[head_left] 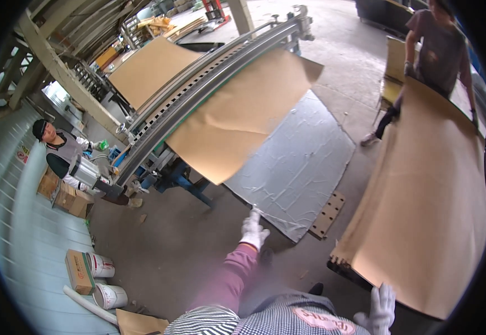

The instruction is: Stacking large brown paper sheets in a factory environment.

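Fingers [253, 219] of left hand [253, 230], white glove, reach fwd & up, held loosely together, gripping nothing. Thin brown sheet [243, 111] hangs off the conveyor [198, 84] just beyond & above the fingertips, lower corner nearest, not touching. Right hand [381, 310], also gloved, fingers spread apart, sits at near edge of the big stack of brown sheets [427, 218] on the right; contact unclear. Grey plastic sheet [304, 162] lies on floor betw. conveyor & stack. Another person [438, 50] holds the stack's far end.
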Motion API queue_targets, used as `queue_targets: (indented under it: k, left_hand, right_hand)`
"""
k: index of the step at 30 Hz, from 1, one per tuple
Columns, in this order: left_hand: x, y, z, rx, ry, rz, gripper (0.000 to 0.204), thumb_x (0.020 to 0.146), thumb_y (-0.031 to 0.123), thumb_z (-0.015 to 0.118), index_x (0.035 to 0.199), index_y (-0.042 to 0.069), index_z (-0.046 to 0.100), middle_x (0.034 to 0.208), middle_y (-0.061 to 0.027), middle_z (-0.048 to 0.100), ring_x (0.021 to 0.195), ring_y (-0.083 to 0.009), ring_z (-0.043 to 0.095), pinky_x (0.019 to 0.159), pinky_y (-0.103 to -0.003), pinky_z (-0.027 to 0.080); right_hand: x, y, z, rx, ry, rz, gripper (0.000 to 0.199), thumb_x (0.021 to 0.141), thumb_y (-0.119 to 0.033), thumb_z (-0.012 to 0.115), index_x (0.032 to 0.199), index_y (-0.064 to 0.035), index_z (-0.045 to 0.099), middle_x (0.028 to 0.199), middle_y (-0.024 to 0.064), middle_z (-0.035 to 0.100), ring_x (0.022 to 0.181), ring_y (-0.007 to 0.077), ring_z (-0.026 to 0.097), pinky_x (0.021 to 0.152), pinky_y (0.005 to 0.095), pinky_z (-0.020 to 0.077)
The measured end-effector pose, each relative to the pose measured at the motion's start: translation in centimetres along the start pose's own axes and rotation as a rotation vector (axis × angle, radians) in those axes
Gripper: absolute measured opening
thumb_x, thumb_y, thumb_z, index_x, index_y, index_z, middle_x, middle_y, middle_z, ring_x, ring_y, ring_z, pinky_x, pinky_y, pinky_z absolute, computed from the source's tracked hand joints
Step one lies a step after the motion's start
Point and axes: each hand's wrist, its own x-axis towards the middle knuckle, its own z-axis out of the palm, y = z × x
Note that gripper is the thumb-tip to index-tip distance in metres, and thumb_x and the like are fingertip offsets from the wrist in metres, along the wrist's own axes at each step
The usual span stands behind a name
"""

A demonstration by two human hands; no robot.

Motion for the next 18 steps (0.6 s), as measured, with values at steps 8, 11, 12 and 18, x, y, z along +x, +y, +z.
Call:
queue_targets:
  k: [8,11,12,18]
  left_hand:
    - [23.1,14.0,-12.2,-0.176,0.029,0.267,0.054,0.086,0.028,0.064,0.129,0.01,0.035,0.128,-0.0154,0.046,0.111,-0.0326,0.051,0.088,-0.059,0.043]
    - [26.3,14.6,-13.6,-0.154,-0.053,0.069,0.03,0.09,0.019,0.057,0.115,0.004,0.049,0.109,-0.0152,0.059,0.094,-0.028,0.062,0.079,-0.048,0.055]
    - [25.8,14.5,-12.6,0.005,-0.093,0.009,0.023,0.091,0.018,0.057,0.107,0.003,0.052,0.096,-0.0137,0.061,0.08,-0.0263,0.064,0.069,-0.044,0.056]
    - [13.8,15.5,-6.5,0.174,-0.48,-0.029,0.017,0.089,0.013,0.057,0.094,-0.003,0.058,0.077,-0.0144,0.062,0.06,-0.026,0.065,0.056,-0.038,0.057]
  right_hand:
    - [13.9,-14.9,5.3,0.837,-0.26,0.427,0.039,0.082,-0.002,0.059,0.121,0.0004,0.055,0.113,0.0173,0.06,0.105,0.0261,0.057,0.093,0.0322,0.0437]
    - [18.3,-18.0,7.8,1.013,-0.406,0.614,0.037,0.084,-0.005,0.056,0.12,0.0005,0.056,0.112,0.0154,0.06,0.105,0.0239,0.058,0.093,0.0311,0.0429]
    - [19.3,-18.5,8.7,1.007,-0.422,0.591,0.037,0.083,-0.005,0.057,0.119,0.0003,0.056,0.112,0.0151,0.061,0.104,0.0238,0.058,0.093,0.0309,0.0431]
    - [23.2,-20.9,11.2,0.98,-0.409,0.34,0.033,0.084,-0.011,0.059,0.116,0.0002,0.059,0.103,0.0142,0.065,0.099,0.0227,0.061,0.088,0.0305,0.0464]
